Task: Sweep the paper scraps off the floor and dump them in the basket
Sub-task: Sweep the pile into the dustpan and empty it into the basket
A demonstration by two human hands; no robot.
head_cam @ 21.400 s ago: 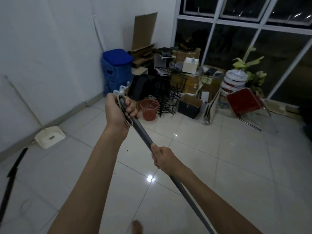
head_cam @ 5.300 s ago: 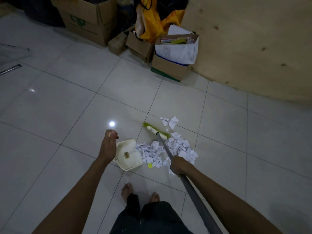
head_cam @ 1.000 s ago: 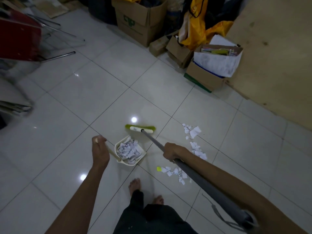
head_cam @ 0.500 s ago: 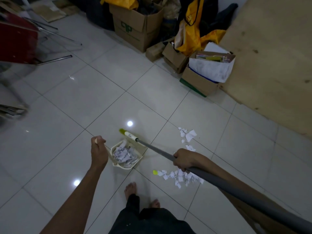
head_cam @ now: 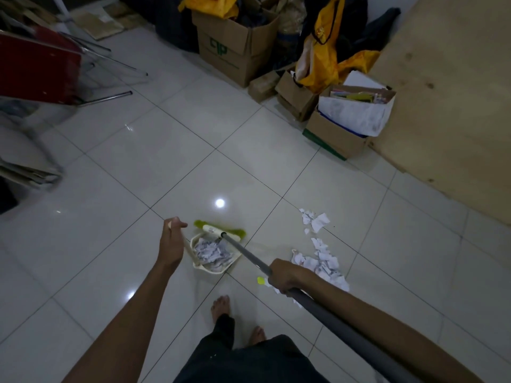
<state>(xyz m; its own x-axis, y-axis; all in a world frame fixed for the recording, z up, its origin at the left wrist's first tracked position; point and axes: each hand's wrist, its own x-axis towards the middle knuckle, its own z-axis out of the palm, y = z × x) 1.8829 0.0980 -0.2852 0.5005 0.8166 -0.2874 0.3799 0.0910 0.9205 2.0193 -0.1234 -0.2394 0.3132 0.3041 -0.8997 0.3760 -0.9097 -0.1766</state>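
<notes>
White tiles lie open at left, past the chair. Left hand clamps the dustpan handle; pan is part full, broom head at its far rim. Right hand clamps the broom shaft. Scraps remain just right: best to draw short strokes leftward into the pan's mouth, clear of boxes. No basket visible.

Looks like storage corner of office or back room: glossy white floor tiles, open cardboard boxes crammed along far edge, one box stuffed with papers, yellow bags heaped on top, big plywood sheet at right, folded red chair with metal legs at left, dim light
</notes>
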